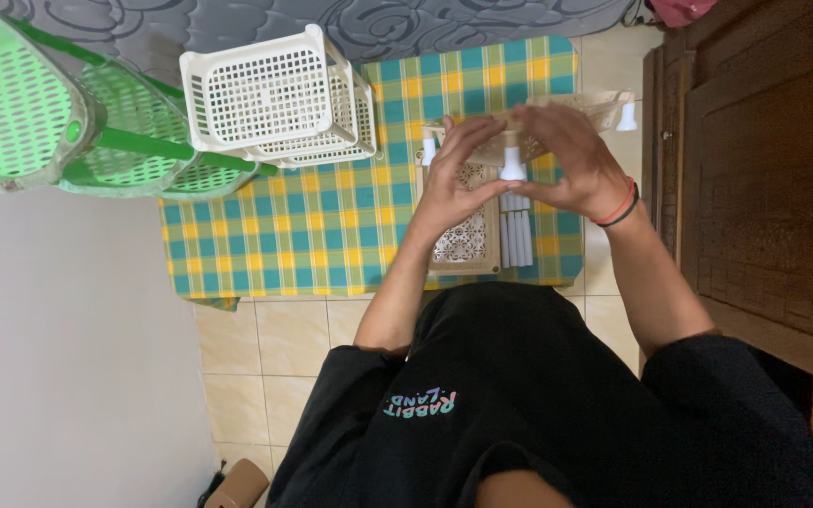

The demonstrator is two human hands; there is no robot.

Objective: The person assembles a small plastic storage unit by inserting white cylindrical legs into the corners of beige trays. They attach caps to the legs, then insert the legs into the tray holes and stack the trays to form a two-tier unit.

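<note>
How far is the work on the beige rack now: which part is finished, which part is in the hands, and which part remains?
Done, it seems: white feet already sit on the beige perforated shelf. In hand: the left hand and right hand hold that shelf and press on another white foot. Left: grey tubes and a second beige panel lie unused on the checked cloth.

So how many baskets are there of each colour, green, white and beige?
Green baskets: 2 that can be told apart, stacked at the left
White baskets: 2, nested on the checked cloth
Beige basket shelf: 1, held up by the left hand and right hand
Total: 5
</note>
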